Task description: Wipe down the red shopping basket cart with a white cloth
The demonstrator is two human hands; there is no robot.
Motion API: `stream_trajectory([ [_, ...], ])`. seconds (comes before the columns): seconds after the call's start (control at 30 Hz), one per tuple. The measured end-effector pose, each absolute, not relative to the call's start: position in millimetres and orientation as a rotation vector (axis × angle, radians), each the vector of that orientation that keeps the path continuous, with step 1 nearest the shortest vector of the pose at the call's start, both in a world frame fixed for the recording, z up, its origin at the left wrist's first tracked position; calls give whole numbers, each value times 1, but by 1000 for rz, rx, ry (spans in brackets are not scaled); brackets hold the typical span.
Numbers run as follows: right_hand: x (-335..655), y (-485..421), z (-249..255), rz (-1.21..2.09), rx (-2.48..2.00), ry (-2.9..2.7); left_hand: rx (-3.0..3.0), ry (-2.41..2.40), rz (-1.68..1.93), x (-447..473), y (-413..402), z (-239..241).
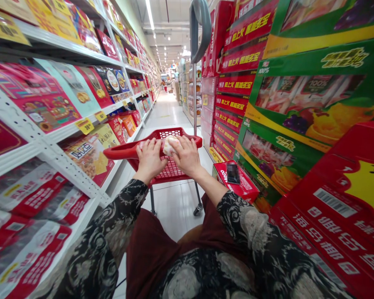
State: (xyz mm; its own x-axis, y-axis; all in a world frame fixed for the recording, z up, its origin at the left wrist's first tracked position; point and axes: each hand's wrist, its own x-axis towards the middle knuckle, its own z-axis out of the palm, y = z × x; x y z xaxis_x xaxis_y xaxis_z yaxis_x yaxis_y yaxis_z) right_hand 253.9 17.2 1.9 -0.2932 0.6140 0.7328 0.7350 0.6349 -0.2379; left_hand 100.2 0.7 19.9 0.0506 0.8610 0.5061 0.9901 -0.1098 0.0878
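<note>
A small red plastic shopping cart [171, 176] with a perforated basket stands right in front of my knees, its grey pole handle [200, 31] rising on the far right side. My left hand [151, 160] lies over the near rim of the basket, its fingers bent across the red edge. Just to the right, my right hand [186, 155] presses a crumpled whitish cloth [170, 145] against the same rim. Part of the cloth is hidden under the fingers.
Shelves [65, 128] of boxed and bagged goods line the left. Stacked red drink cartons [237, 83] and green juice boxes [299, 95] rise close on the right. A phone-like dark object [233, 172] lies on a low red carton [243, 189]. A tiled aisle [168, 104] runs ahead.
</note>
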Motion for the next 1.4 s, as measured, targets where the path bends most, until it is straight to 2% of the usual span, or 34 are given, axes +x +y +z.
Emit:
stream_trajectory([
  [0.17,275,20,4,-156,-1186,-1862,-2047,-1889,-625,103,2,19],
  [0.37,249,15,9,-99,-1158,-1941,-2064,-1917,-714,107,-2,25],
  [0.67,242,24,23,162,-973,-1866,-2222,-1596,-841,135,1,40],
  [1.4,263,34,13,49,-1130,-1819,-2269,-1391,-659,112,12,37],
])
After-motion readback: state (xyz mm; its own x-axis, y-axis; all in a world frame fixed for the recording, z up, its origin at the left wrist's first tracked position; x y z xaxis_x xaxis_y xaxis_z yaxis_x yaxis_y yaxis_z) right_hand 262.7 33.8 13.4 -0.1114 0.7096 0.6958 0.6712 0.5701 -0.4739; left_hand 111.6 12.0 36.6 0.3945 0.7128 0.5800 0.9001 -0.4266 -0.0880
